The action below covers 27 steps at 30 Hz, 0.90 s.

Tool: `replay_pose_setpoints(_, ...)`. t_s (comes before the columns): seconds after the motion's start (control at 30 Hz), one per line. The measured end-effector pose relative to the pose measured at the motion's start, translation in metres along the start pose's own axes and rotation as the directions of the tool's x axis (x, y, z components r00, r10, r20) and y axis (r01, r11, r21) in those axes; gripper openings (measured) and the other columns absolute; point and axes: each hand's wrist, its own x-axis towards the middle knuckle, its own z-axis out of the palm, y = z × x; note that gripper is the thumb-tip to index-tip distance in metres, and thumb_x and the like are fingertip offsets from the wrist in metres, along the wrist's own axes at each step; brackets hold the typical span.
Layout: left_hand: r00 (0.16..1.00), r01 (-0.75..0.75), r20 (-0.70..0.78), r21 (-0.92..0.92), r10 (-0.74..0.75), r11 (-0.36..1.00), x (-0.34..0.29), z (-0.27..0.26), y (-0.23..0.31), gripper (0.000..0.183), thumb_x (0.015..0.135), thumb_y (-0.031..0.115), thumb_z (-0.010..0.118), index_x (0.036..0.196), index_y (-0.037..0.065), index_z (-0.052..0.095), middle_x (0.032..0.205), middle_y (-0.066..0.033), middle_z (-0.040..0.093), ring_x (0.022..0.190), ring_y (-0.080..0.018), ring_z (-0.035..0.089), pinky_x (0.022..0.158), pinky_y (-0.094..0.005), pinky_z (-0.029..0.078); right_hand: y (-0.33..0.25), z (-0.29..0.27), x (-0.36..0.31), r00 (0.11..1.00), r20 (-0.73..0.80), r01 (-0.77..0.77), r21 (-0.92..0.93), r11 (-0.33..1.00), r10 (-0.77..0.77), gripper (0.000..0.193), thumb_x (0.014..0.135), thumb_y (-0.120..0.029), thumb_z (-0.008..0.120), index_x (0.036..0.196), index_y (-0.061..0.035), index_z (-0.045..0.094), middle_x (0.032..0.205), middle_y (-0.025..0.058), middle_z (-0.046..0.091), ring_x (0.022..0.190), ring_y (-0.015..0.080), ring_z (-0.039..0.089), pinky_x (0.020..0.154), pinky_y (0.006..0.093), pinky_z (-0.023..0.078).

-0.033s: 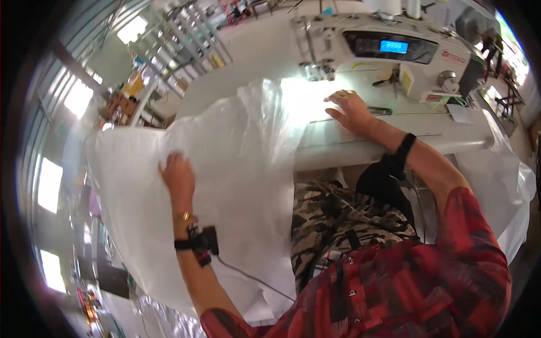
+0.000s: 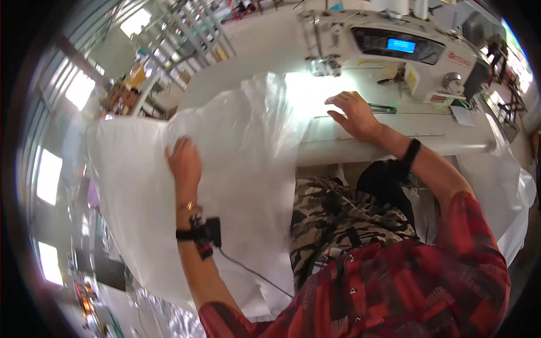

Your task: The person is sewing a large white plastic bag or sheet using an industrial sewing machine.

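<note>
A large sheet of translucent white plastic drapes over the left part of the table and down across my left side. My left hand lies on it palm down, its fingers stretched forward and slightly blurred. Gathered folds of the sheet run up to the lit sewing area. My right hand rests on the table just in front of the sewing machine, right of the folds. Its thumb and fingers are apart and slightly bent, with nothing visible in them. The needle area is partly washed out by glare.
Behind my right hand lies a dark, slim metal tool. A small white tag sits at the machine's right end. White thread cones stand on top. More plastic sheeting hangs at the far right. Metal racks stand beyond the table.
My left hand has slid a little forward over the plastic sheet. My right hand stays at nearly the same place by the machine. The whole view has shifted slightly.
</note>
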Motion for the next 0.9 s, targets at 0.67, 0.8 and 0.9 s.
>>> replay_pose_setpoints(0.67, 0.944, 0.286, 0.257, -0.335, -0.205, 0.897, 0.016, 0.076, 0.01, 0.057, 0.095, 0.045, 0.051, 0.131, 0.001, 0.055, 0.14, -0.0149, 0.051, 0.135, -0.0281, 0.042, 0.111, -0.0405, 0.032, -0.17, 0.163, -0.075, 0.813, 0.582, -0.393, 0.515, 0.762, 0.026, 0.03, 0.086, -0.029, 0.056, 0.088, -0.0011, 0.067, 0.086, 0.0195, 0.066, 0.083, 0.0389, 0.062, 0.073, 0.0465, 0.048)
replay_pose_setpoints(0.8, 0.934, 0.32, 0.271, -0.342, -0.233, 0.884, 0.015, 0.084, 0.0, 0.059, 0.094, 0.046, 0.051, 0.131, 0.001, 0.055, 0.141, -0.0155, 0.05, 0.135, -0.0289, 0.041, 0.111, -0.0402, 0.032, -0.19, 0.152, -0.068, 0.848, 0.509, -0.086, 0.403, 0.911, -0.145, 0.031, 0.09, -0.033, 0.058, 0.093, -0.0036, 0.067, 0.093, 0.0193, 0.065, 0.09, 0.0379, 0.061, 0.077, 0.046, 0.049)
replay_pose_setpoints(0.9, 0.943, 0.295, 0.254, -0.344, -0.214, 0.892, 0.011, 0.091, -0.013, 0.059, 0.094, 0.046, 0.051, 0.131, 0.0, 0.055, 0.141, -0.0155, 0.05, 0.136, -0.029, 0.041, 0.111, -0.0407, 0.032, -0.191, 0.152, -0.066, 0.907, 0.417, -0.172, 0.489, 0.855, -0.057, 0.029, 0.09, -0.03, 0.059, 0.09, -0.0027, 0.067, 0.089, 0.0207, 0.066, 0.086, 0.0387, 0.062, 0.074, 0.0461, 0.049)
